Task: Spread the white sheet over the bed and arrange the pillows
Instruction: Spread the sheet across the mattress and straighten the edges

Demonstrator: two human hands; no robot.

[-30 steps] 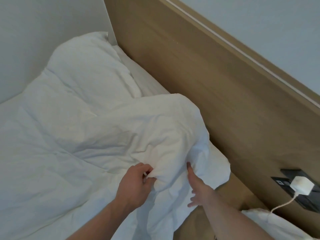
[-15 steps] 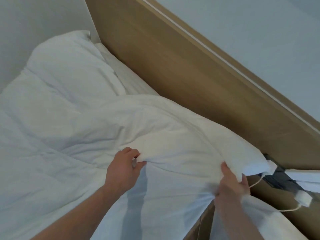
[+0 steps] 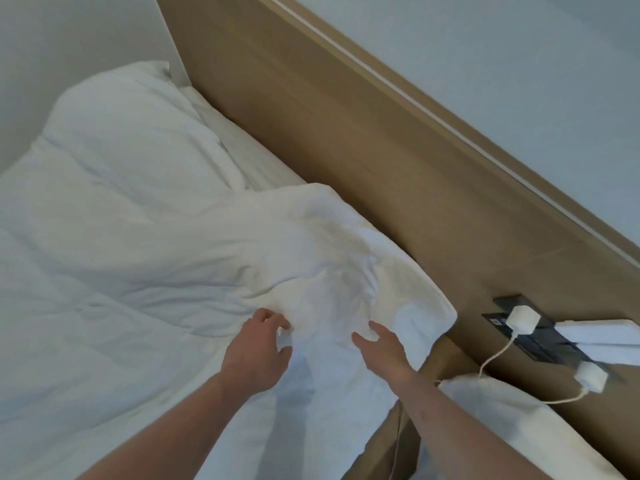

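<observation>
The white sheet (image 3: 145, 271) lies rumpled over the bed, and its near corner (image 3: 429, 306) rests against the wooden headboard (image 3: 346, 140). My left hand (image 3: 258, 351) hovers just over a fold of the sheet with its fingers curled and apart. My right hand (image 3: 381, 348) is open, fingertips touching the sheet close to that corner. A puffy white mound, perhaps a pillow (image 3: 131, 133), sits at the far end by the wall. Whether it is covered by the sheet is unclear.
A bare strip of mattress (image 3: 249, 157) shows along the headboard. A black socket panel (image 3: 519, 323) on the headboard holds a white charger (image 3: 523, 318) with a cable; a second charger (image 3: 590, 375) hangs lower. More white bedding (image 3: 512, 420) lies at the lower right.
Both hands gripped the sheet's edge and pulled it toward the headboard. The corner now lies down, and both hands have loosened off it and moved closer together.
</observation>
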